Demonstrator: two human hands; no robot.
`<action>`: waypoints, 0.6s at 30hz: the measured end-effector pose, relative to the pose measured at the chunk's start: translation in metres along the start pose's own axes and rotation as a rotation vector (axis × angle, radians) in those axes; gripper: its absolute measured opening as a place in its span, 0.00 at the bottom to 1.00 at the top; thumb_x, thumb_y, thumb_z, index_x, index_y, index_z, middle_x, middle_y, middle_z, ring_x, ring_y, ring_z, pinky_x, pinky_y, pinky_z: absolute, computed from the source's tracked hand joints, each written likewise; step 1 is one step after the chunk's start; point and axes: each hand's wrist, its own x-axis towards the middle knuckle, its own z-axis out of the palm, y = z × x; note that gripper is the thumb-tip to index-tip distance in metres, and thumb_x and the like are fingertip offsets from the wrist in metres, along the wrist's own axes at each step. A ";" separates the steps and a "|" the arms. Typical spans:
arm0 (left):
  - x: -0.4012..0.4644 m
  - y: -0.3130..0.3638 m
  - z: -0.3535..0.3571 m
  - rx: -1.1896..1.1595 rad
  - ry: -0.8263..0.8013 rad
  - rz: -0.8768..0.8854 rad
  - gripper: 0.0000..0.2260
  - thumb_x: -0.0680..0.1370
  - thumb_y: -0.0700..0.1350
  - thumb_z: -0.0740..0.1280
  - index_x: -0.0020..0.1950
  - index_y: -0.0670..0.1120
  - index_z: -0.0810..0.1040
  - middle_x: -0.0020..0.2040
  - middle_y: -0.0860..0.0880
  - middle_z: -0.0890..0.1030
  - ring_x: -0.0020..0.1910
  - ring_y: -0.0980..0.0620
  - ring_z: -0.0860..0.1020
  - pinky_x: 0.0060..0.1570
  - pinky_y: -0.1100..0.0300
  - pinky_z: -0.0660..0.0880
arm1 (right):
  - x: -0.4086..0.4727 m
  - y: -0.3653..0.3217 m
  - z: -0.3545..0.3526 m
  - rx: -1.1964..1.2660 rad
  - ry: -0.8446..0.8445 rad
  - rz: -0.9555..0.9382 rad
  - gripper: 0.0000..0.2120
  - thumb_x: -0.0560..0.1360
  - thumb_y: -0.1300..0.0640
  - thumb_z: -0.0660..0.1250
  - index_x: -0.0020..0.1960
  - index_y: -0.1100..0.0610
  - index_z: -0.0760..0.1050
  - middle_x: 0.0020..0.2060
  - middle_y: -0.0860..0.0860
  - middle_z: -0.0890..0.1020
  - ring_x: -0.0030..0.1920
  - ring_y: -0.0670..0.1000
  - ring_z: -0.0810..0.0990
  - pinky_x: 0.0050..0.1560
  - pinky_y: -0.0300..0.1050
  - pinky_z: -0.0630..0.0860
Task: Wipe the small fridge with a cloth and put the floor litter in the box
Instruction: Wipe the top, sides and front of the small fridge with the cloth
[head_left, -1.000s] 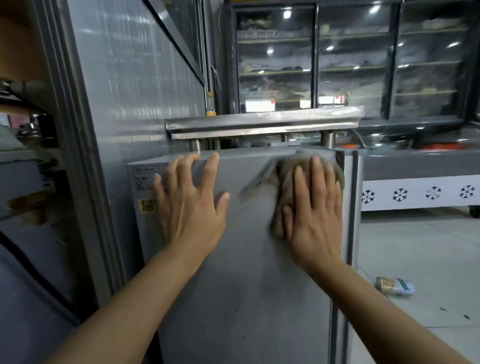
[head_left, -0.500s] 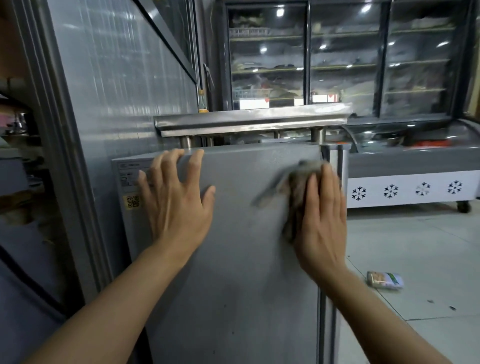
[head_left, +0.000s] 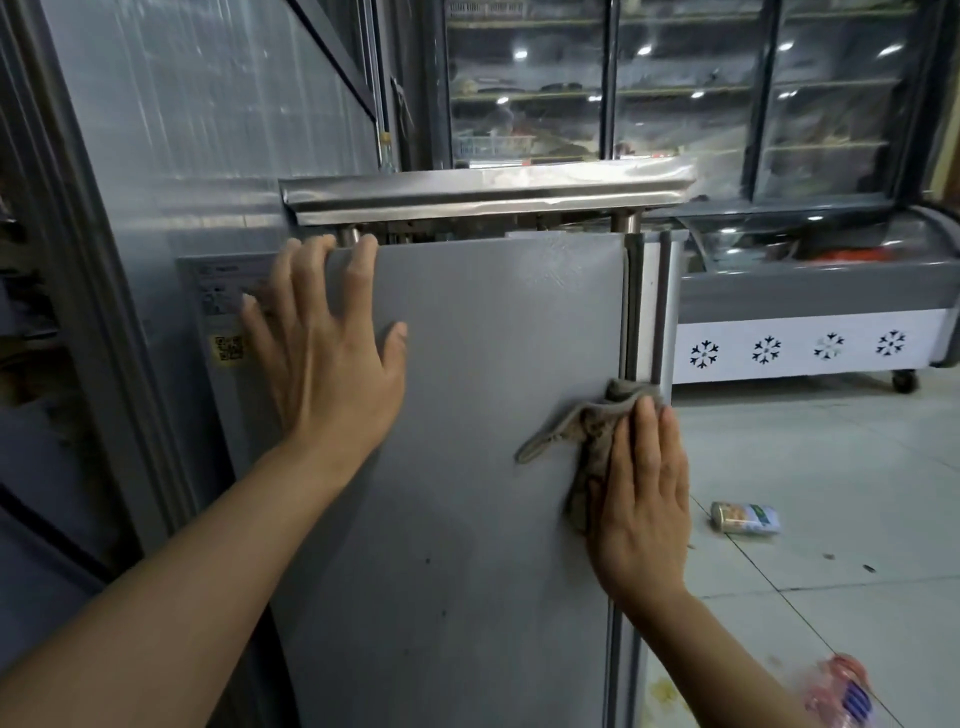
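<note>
On one fridge (head_left: 467, 467): two hands, one cloth (head_left: 587, 431).

No text can be read; the small fridge (head_left: 467, 415) carries a QR code sticker (head_left: 228, 348) and a blurred label (head_left: 223, 291).

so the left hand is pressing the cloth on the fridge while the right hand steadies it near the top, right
Not quite: the hands are swapped. In the head view the right hand presses the cloth flat against the fridge, and the left hand steadies it near the top.
</note>
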 end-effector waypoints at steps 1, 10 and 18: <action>-0.004 0.001 0.000 -0.009 -0.016 -0.003 0.31 0.74 0.50 0.65 0.75 0.50 0.56 0.75 0.42 0.56 0.75 0.41 0.52 0.68 0.35 0.51 | -0.004 -0.001 0.000 0.002 -0.002 0.007 0.25 0.77 0.62 0.49 0.73 0.67 0.56 0.74 0.60 0.54 0.76 0.59 0.47 0.73 0.58 0.54; -0.109 -0.020 0.028 0.097 -0.245 0.133 0.39 0.71 0.47 0.71 0.76 0.52 0.54 0.78 0.46 0.49 0.75 0.41 0.50 0.66 0.31 0.54 | 0.104 -0.015 -0.015 0.107 0.212 -0.005 0.24 0.78 0.62 0.53 0.73 0.65 0.59 0.73 0.63 0.58 0.74 0.62 0.52 0.74 0.56 0.51; -0.114 -0.020 0.032 0.119 -0.268 0.112 0.38 0.73 0.47 0.69 0.77 0.54 0.49 0.78 0.48 0.46 0.76 0.43 0.46 0.68 0.33 0.52 | -0.076 0.013 0.031 0.028 -0.110 -0.301 0.33 0.76 0.56 0.58 0.77 0.58 0.46 0.77 0.57 0.46 0.76 0.62 0.49 0.74 0.60 0.49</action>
